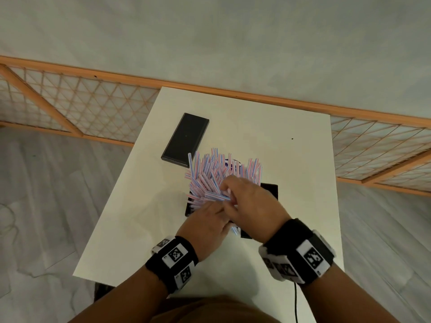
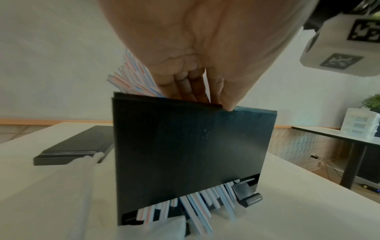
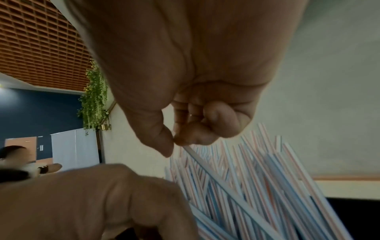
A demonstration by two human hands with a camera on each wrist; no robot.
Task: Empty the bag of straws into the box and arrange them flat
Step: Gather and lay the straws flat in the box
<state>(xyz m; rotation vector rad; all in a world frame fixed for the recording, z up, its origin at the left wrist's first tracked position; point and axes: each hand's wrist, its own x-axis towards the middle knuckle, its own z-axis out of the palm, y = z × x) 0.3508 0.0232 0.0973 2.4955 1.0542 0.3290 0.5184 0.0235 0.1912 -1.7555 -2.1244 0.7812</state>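
Black box stands near the middle of the white table, tipped up on edge in the left wrist view. Striped straws fill it in a loose, uneven bundle – most lean upward and fan out past the rim; several poke out beneath the lower edge. Left hand grips the box's top edge, thumb outside, fingers curled inside against the straws. Right hand pinches 1 straw between thumb and forefinger, remaining fingers curled in. A flat black lid lies on the table beside the box – far left. The bag cannot be identified with certainty
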